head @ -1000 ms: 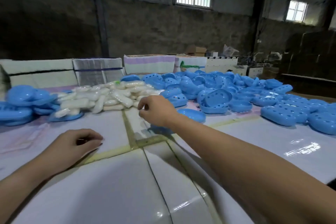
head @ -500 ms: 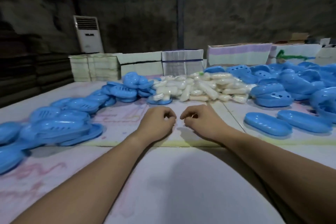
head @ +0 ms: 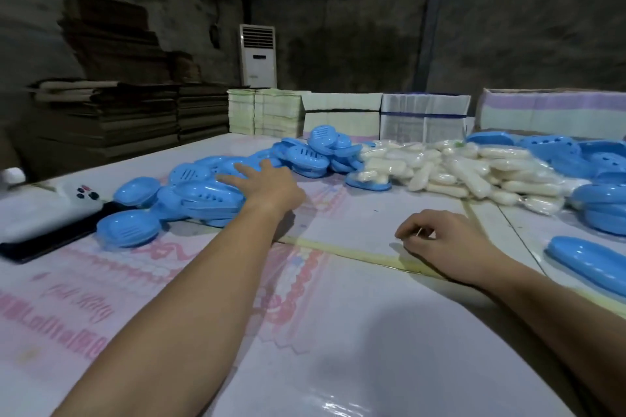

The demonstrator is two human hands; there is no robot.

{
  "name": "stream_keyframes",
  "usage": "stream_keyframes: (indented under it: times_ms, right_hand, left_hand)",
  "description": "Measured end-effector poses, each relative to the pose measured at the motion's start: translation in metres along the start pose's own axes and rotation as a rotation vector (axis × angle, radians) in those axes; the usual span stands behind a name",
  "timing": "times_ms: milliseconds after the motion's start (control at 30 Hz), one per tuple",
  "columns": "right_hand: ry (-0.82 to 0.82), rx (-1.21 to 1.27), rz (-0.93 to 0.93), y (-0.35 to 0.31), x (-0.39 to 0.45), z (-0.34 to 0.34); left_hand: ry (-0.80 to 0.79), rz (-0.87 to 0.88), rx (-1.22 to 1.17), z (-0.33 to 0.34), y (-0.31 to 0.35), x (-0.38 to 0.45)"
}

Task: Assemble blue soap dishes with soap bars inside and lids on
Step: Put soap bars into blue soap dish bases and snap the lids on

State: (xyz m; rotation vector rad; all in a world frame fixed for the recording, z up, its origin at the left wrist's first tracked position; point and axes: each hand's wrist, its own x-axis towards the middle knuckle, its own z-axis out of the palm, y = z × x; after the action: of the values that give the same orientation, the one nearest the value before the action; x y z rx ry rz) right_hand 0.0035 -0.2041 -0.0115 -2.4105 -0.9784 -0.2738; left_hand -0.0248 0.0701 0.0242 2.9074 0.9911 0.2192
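A heap of blue slotted soap dish parts lies on the table at the left. My left hand stretches out with straight fingers, its fingertips on the top of that heap. My right hand rests on the table at the centre right, fingers loosely curled, holding nothing. A pile of wrapped white soap bars lies behind it. More blue dish parts are stacked at the far right, and a closed blue dish lies at the right edge.
A white phone and a dark flat case lie at the table's left edge. Bundles of flat cartons line the back of the table. The table is covered with glossy printed sheets.
The view has swung to the left. My left hand left its spot beside my right hand and reached out to the blue heap on the left. My right hand stayed on the table.
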Motion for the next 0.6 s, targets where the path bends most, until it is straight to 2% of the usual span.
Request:
stream_keyframes:
  times_ms: [100,167,267,367,433,500,567,600]
  right_hand:
    - [0.019,0.041,0.019,0.002,-0.001,-0.002]
    - [0.022,0.066,0.030,0.002,-0.002,-0.003]
    - [0.012,0.083,0.039,0.003,-0.002,-0.003]
    - [0.014,0.095,0.048,0.003,-0.001,-0.003]
    - [0.019,0.107,0.055,0.004,-0.001,-0.004]
    - [0.015,0.107,0.061,0.005,-0.001,-0.004]
    - [0.010,0.101,0.066,0.006,0.000,-0.003]
    - [0.011,0.103,0.070,0.006,0.000,-0.003]
  left_hand:
    - [-0.134,0.021,0.053,0.003,-0.004,-0.002]
    - [-0.104,0.132,0.050,0.005,0.002,-0.004]
    - [-0.019,0.367,-0.107,0.009,0.017,-0.008]
    - [-0.019,0.573,-0.222,0.016,0.031,-0.013]
    - [0.021,0.650,-0.231,0.019,0.037,-0.014]
    - [0.119,0.657,-0.247,0.020,0.038,-0.013]
    - [0.197,0.578,-0.212,0.020,0.035,-0.011]
    - [0.186,0.524,-0.169,0.021,0.033,-0.010]
